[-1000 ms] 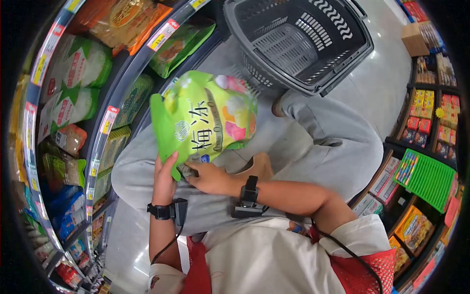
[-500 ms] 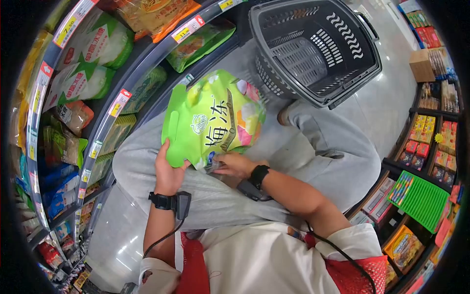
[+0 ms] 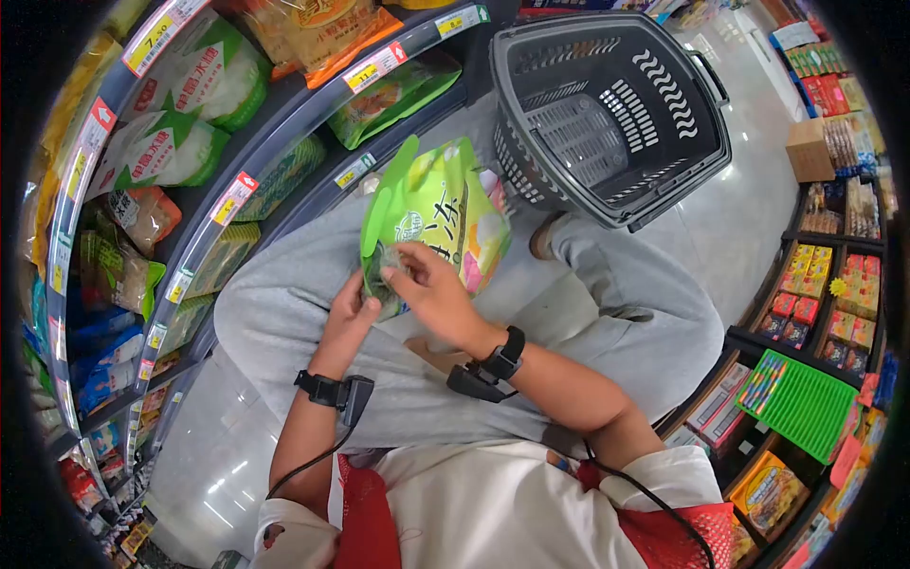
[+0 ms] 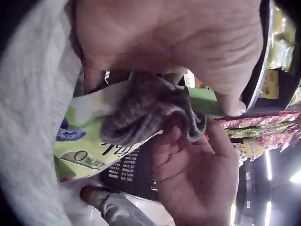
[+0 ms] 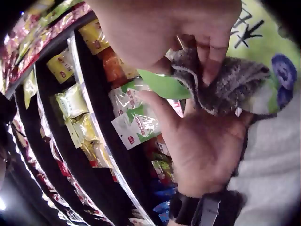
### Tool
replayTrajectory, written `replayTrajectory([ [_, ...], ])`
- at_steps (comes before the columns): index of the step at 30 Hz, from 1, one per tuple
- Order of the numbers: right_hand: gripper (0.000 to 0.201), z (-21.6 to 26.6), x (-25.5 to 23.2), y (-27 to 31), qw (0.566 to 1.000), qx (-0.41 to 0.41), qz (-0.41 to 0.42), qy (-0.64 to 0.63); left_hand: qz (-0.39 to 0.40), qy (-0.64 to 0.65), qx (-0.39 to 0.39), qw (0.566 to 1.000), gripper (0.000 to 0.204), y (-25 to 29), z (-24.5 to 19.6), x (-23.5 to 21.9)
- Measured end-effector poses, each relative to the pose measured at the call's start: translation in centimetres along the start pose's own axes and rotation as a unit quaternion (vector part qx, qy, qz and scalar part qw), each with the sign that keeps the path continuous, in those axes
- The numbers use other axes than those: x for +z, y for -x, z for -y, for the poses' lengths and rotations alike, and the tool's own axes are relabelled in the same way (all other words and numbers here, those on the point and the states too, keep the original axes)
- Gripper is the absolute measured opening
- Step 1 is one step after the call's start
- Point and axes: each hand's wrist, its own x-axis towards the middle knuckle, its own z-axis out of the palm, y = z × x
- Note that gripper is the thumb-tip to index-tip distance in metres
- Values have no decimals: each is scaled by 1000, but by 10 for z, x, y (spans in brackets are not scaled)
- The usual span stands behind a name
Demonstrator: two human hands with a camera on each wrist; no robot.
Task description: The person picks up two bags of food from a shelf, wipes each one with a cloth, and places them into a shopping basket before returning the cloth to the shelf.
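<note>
A green bag of plum jelly (image 3: 445, 223) stands tilted above the person's lap, its plain green top strip toward the shelf. The left hand (image 3: 347, 321) grips the bag's near lower edge, its palm turned up in the right wrist view. A grey cloth (image 4: 146, 113) lies bunched against the bag's edge. The right hand (image 3: 441, 299) pinches this cloth between thumb and fingers, close beside the left hand. In the right wrist view the cloth (image 5: 230, 84) lies between the two hands, over the bag's printed corner.
A dark grey shopping basket (image 3: 616, 114) stands on the floor ahead. Close on the left runs a shelf with price tags (image 3: 232, 196) and bagged goods (image 3: 152, 152). At the right are more shelves with small boxes (image 3: 810, 275) and a green rack (image 3: 801, 403).
The bag has turned more edge-on and shifted right. The right hand with the cloth has moved from the bag's lower corner up to its near edge; the left hand has followed the bag.
</note>
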Motion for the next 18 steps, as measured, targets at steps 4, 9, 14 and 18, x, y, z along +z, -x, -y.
replayTrajectory([
  [4,39,31,-15,-18,987,-110,-115,19,34,-7,23,999,73,-4,-2,8],
  [9,37,5,-65,-39,935,-171,-149,272,33,-158,90,983,67,-9,-8,17],
  [14,35,-6,-96,-9,860,12,175,479,-124,-311,103,936,31,-25,24,4],
  [18,34,68,-109,30,830,-11,206,518,-130,-320,126,930,22,-17,2,21],
])
